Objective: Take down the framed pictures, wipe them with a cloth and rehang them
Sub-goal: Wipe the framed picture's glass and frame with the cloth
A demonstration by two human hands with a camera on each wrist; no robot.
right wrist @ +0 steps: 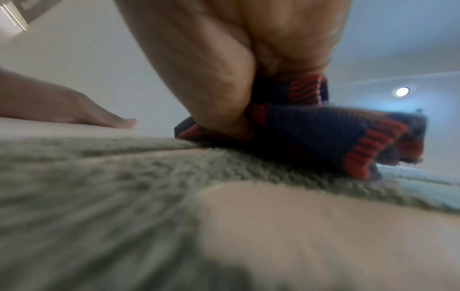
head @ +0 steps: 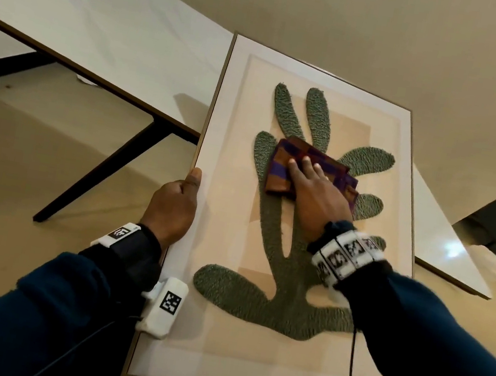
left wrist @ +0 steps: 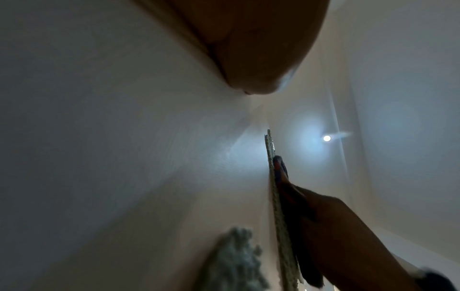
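Note:
A large framed picture (head: 211, 362) with a raised green plant shape (head: 285, 292) lies tilted in front of me, face up. My left hand (head: 175, 205) grips its left edge, thumb on the front along the frame; the other fingers are hidden behind. My right hand (head: 315, 189) holds a folded purple-and-red striped cloth (head: 283, 167) down on the middle of the plant shape. The right wrist view shows the cloth (right wrist: 323, 133) bunched under my thumb and palm on the green texture (right wrist: 99, 167). In the left wrist view my thumb (left wrist: 248, 39) lies on the pale mat (left wrist: 124, 137).
A white tabletop on black legs (head: 102, 32) stands to the left, its corner close to the picture's upper left edge. Another white tabletop (head: 448, 241) sits behind the picture on the right. Pale wall lies beyond, wooden floor (head: 14, 165) below.

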